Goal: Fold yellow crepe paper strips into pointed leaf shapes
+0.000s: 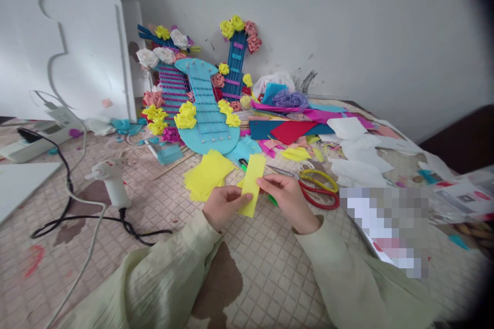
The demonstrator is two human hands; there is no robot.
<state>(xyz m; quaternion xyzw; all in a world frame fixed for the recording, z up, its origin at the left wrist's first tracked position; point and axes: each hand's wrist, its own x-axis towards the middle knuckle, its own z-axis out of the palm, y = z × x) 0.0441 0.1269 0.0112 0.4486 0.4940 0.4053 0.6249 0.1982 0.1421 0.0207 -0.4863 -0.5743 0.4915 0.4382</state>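
Observation:
Between my two hands is a yellow paper strip (253,175), held tilted above the table. My left hand (226,204) pinches its lower left edge with the thumb on top. On the other side, my right hand (290,199) grips the right edge near the middle. Just behind lies a stack of yellow paper sheets (206,176). Scissors with red and yellow handles (318,198) rest beside my right hand, their blades pointing toward the strip. A green-handled tool (272,199) is partly hidden behind the hands.
A white glue gun (116,185) with a black cord stands at left, near a power strip (42,139). Paper-flower decorations (200,97) lean at the back. Coloured paper (293,131) and white sheets (358,151) lie at right, by a pixelated patch.

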